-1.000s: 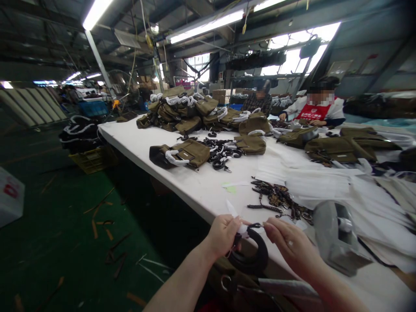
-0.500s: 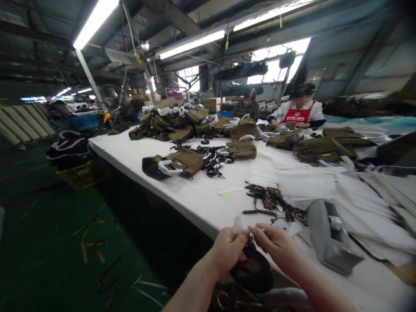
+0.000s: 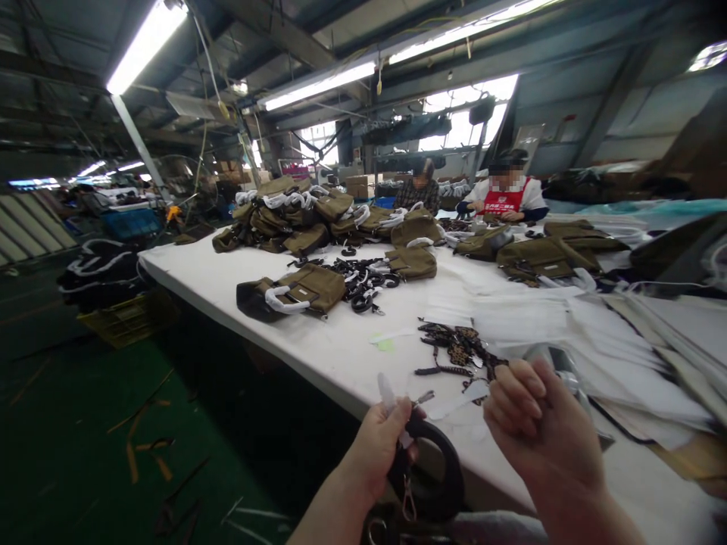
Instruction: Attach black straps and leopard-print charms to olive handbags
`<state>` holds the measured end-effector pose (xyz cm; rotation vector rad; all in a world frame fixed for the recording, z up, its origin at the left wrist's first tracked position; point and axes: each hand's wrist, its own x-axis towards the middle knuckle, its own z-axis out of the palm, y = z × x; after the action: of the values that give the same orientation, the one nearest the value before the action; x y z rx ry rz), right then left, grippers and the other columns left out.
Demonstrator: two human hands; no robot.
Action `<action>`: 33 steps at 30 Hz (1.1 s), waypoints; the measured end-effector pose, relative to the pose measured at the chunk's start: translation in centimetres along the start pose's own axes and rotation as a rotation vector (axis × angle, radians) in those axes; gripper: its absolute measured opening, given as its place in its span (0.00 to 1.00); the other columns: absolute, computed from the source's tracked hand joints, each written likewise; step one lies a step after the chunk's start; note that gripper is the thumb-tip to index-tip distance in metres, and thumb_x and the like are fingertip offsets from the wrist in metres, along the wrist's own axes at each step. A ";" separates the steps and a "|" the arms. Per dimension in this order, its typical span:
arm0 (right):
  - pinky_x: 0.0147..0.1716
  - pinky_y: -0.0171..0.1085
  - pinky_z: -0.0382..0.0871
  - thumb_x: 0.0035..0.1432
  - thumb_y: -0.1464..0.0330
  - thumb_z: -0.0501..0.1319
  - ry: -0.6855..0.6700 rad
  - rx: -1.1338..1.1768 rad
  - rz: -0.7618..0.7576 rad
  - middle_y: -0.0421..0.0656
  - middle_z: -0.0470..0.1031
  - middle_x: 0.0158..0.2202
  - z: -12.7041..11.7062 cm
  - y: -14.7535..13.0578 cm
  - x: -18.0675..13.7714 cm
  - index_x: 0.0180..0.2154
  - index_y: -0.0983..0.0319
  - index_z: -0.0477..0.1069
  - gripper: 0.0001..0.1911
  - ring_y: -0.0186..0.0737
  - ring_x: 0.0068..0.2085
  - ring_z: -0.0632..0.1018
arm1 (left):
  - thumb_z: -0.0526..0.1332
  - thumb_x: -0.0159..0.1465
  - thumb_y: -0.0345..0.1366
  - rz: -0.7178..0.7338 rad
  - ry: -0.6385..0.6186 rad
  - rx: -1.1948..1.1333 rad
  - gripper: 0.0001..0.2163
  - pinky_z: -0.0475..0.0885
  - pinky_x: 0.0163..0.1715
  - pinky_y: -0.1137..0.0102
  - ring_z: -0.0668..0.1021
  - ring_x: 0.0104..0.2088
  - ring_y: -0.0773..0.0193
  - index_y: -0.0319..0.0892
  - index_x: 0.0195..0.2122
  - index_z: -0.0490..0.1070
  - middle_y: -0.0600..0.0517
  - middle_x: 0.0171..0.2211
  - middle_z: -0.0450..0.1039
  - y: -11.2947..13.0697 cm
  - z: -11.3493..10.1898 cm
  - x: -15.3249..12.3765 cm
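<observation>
My left hand (image 3: 382, 431) is closed on a coiled black strap (image 3: 448, 462) with metal snap hooks (image 3: 409, 499), just off the table's front edge. A whitish strip (image 3: 388, 393) sticks up between its thumb and fingers. My right hand (image 3: 537, 424) is raised apart from the strap, fingers curled in, with nothing visible in them. Right behind it stands a grey tape dispenser (image 3: 553, 356), partly hidden by the hand. Dark and leopard-patterned straps (image 3: 460, 344) lie heaped beyond my hands. Below the strap, part of a bag with a metal ring (image 3: 378, 530) shows.
Olive bags (image 3: 318, 288) with white-wrapped handles lie across the white table (image 3: 273, 325), piled at the far end. Black coiled straps (image 3: 363, 284) sit among them. White sheets (image 3: 528, 325) spread to the right. Two people (image 3: 508, 197) sit across the table. A yellow crate (image 3: 128, 318) stands on the floor.
My right hand has left the strap and moved right, in front of the tape dispenser. The left hand keeps the strap, whose hooks now show. The view has shifted slightly right.
</observation>
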<state>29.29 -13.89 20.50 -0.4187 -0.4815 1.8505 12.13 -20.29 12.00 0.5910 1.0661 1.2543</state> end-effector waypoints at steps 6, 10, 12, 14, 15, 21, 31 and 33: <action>0.12 0.30 0.49 0.65 0.59 0.56 -0.001 0.060 -0.001 0.33 0.58 0.14 0.9 0.9 -0.2 0.21 0.59 0.61 0.21 0.28 0.13 0.55 | 0.63 0.54 0.62 -0.159 -0.065 -0.152 0.28 0.54 0.13 0.77 0.62 0.11 0.73 0.37 0.36 0.72 0.58 0.10 0.62 -1.6 1.2 -0.3; 0.12 0.29 0.52 0.56 0.57 0.65 -0.048 -0.078 -0.043 0.35 0.60 0.14 0.8 2.1 -1.0 0.18 0.60 0.62 0.22 0.28 0.15 0.59 | 0.64 0.54 0.59 -0.250 -0.109 -0.261 0.26 0.57 0.13 0.78 0.61 0.11 0.74 0.37 0.33 0.72 0.59 0.12 0.62 -1.3 1.6 -0.8; 0.13 0.29 0.54 0.53 0.56 0.67 -0.073 -0.136 -0.072 0.35 0.60 0.14 0.9 2.4 -1.3 0.17 0.60 0.63 0.22 0.28 0.15 0.60 | 0.63 0.58 0.55 -0.304 -0.130 -0.312 0.22 0.56 0.13 0.78 0.61 0.12 0.74 0.37 0.33 0.72 0.58 0.14 0.62 -1.1 1.7 -1.0; 0.13 0.29 0.56 0.55 0.55 0.65 -0.103 -0.181 -0.091 0.36 0.60 0.14 1.0 2.6 -1.6 0.17 0.60 0.64 0.22 0.29 0.16 0.60 | 0.62 0.61 0.52 -0.339 -0.137 -0.350 0.19 0.55 0.12 0.79 0.61 0.12 0.75 0.36 0.32 0.72 0.57 0.15 0.63 -0.9 1.9 -1.1; 0.13 0.30 0.56 0.56 0.54 0.64 -0.116 -0.203 -0.096 0.36 0.60 0.14 1.1 2.6 -1.7 0.17 0.60 0.65 0.23 0.29 0.16 0.60 | 0.61 0.62 0.51 -0.350 -0.134 -0.366 0.19 0.55 0.12 0.80 0.62 0.12 0.75 0.36 0.32 0.72 0.57 0.16 0.64 -0.9 2.0 -1.2; 0.19 0.33 0.64 0.61 0.49 0.56 -0.148 -0.492 -0.277 0.38 0.62 0.18 0.1 1.9 -2.2 0.20 0.58 0.67 0.25 0.34 0.20 0.65 | 0.57 0.65 0.49 -0.340 -0.137 -0.385 0.18 0.56 0.13 0.79 0.61 0.11 0.74 0.35 0.34 0.73 0.57 0.15 0.63 -0.9 1.5 -1.0; 0.59 0.53 0.61 0.63 0.41 0.39 -0.112 -1.070 -0.478 0.48 0.75 0.47 -4.5 3.4 -0.9 0.38 0.55 0.75 0.35 0.54 0.56 0.70 | 0.61 0.63 0.51 -0.123 -0.253 -0.384 0.25 0.54 0.11 0.80 0.67 0.14 0.76 0.29 0.42 0.76 0.52 0.22 0.70 0.9 1.2 -1.9; 0.62 0.53 0.56 0.64 0.43 0.38 -0.134 -1.114 -0.460 0.47 0.73 0.51 -4.9 3.5 -1.0 0.42 0.55 0.75 0.34 0.53 0.59 0.68 | 0.60 0.63 0.52 -0.140 -0.276 -0.430 0.26 0.55 0.12 0.80 0.66 0.14 0.77 0.29 0.45 0.75 0.53 0.20 0.69 1.1 1.3 -1.8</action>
<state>29.31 -15.25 14.57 -0.8254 -1.5609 1.0263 12.82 -21.49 14.10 0.3386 0.5729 1.1919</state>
